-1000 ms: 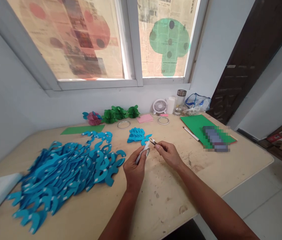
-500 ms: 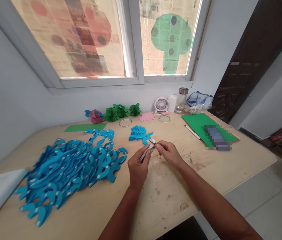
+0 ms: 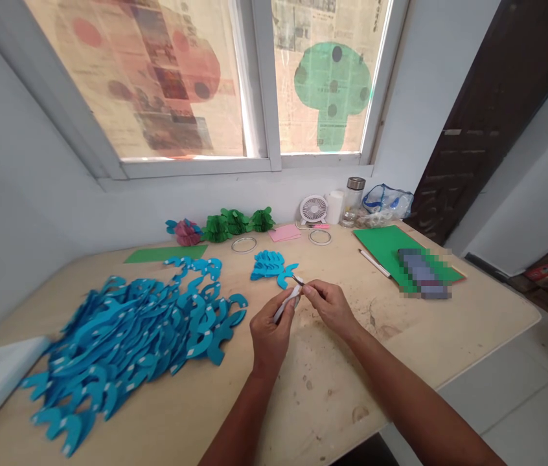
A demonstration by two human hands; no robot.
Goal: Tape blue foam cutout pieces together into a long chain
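Note:
My left hand is closed around a narrow white strip, whose far end points up and away from me. Between the fingertips of my right hand are thin dark tweezers, their tips close to the strip's end. Just beyond lies a curved blue paper cutout, beside a small row of overlapping blue cutouts. To the left spreads a big heap of similar blue pieces, many bearing small white patches. Whether the tweezers touch the strip or the cutout is too small to tell.
Along the back stand paper flowers, a small fan and a glass bottle. Two rings lie before them. Green sheets with a blurred phone-like object and a pen lie right; a white block sits left.
The view has tilted slightly, so the scene sits a little lower. The tweezer tips have shifted slightly off the strip's end toward the cutout. Both hands keep their hold.

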